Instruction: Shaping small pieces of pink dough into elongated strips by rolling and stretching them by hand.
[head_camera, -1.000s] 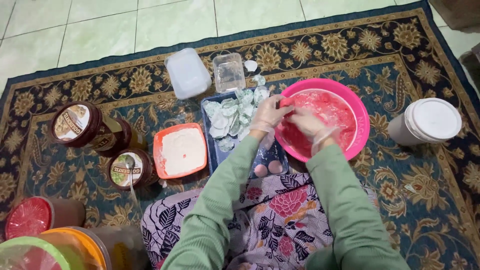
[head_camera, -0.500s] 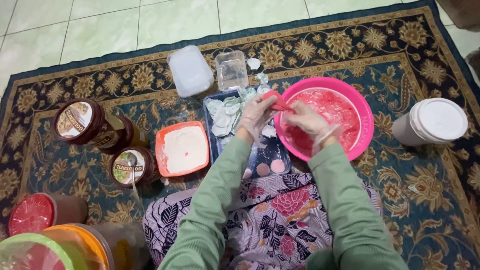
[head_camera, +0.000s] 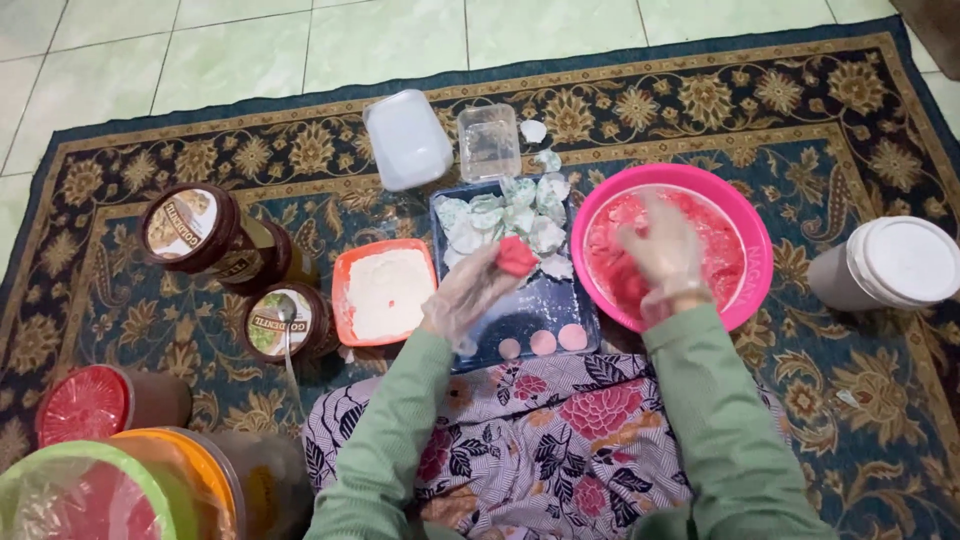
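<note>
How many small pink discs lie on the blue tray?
3, in a row at the near edge of the blue tray: left disc, middle disc, right disc. The left hand, holding red dough above the tray, may hide more.

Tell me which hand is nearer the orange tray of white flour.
Left. The left hand holds a red dough piece just right of the orange tray; the right hand is farther off, inside the pink bowl.
</note>
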